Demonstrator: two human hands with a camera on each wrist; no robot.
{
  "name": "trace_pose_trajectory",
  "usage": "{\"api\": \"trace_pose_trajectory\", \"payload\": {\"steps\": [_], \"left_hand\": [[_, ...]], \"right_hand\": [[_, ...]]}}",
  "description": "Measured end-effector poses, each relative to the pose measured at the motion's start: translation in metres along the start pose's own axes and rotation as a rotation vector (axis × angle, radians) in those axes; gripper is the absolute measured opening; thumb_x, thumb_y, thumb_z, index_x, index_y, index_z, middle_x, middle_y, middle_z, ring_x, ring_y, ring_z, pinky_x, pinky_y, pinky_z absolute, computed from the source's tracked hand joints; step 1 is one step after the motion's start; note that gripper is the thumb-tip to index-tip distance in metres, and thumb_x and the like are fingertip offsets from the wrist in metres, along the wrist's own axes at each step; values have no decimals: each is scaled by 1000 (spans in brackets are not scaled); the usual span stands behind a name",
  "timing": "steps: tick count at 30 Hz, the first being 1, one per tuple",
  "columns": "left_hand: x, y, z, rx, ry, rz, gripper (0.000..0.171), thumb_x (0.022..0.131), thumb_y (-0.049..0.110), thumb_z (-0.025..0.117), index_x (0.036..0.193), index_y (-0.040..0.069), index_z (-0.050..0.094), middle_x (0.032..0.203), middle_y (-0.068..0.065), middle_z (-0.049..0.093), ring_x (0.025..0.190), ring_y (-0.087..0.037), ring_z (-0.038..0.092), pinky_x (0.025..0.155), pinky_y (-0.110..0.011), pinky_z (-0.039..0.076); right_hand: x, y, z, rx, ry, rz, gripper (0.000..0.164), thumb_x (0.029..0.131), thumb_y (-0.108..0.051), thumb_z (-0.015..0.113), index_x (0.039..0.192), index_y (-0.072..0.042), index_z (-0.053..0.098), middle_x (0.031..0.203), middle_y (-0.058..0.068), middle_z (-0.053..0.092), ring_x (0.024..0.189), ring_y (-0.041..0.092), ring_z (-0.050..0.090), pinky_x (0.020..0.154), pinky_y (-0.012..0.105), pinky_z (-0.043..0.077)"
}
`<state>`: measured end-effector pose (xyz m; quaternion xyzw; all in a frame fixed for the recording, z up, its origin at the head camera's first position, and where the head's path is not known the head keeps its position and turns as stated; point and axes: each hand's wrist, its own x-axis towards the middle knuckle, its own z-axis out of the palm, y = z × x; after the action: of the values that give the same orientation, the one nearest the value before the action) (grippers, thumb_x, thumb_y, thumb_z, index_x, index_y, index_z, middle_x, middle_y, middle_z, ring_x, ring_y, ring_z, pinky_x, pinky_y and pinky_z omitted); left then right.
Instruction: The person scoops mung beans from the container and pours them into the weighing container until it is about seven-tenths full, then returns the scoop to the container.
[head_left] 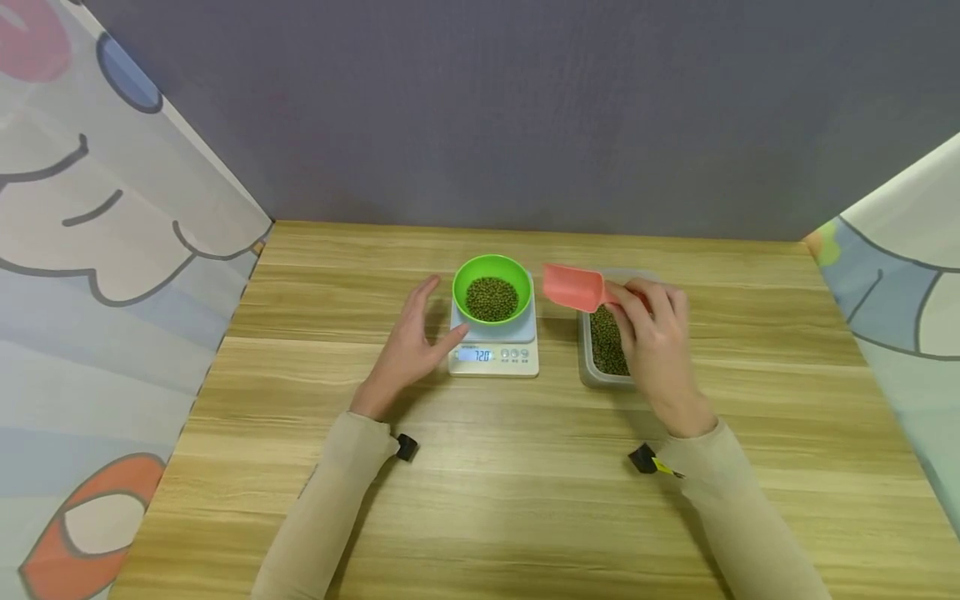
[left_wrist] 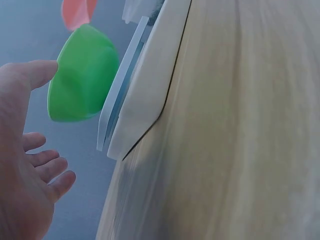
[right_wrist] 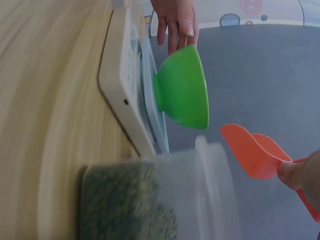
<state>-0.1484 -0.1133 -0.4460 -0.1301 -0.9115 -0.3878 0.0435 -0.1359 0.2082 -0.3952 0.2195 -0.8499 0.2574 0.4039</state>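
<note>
Right fingers (head_left: pixel 633 307) pinch red scoop (head_left: pixel 573 287) by its handle (right_wrist: pixel 308 205)

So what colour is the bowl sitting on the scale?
The bowl is bright green, inside and out. The head view shows it best.
</note>
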Motion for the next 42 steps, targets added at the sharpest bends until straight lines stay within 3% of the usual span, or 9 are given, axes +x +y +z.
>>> {"api": "trace_pose_trajectory", "payload": {"steps": [13,21,32,42], "left_hand": [[-5,-8,-2,5,3,-10,93,83,58,58,152,10,19,156,-6,21,139,-21,20,112,-49,24],[-6,-11,-2,2,15,12,91,84,54,60,150,6,20,155,-9,23,139,-22,21,113,-49,23],[-6,-13,-1,17,6,2,91,84,55,59,151,9,19,155,-8,23,139,-22,20,113,-49,24],[-6,-13,0,26,0,1,91,84,57,57,151,9,19,155,-8,22,139,-23,20,112,-50,24]], "right_hand": [[-20,26,-20,-10,67,67,25,72,2,74,97,2,71,93,22,63,83,39,45,66,49,32],[-29,37,-31,-46,43,101,25,73,-1,75,97,3,71,94,22,63,82,39,43,66,47,31],[-36,49,-46,-74,-90,79,22,77,1,71,97,7,68,98,25,60,87,42,44,71,54,33],[-25,56,-60,-190,-240,-21,16,80,0,68,94,5,64,95,23,59,86,41,45,64,55,37]]}}
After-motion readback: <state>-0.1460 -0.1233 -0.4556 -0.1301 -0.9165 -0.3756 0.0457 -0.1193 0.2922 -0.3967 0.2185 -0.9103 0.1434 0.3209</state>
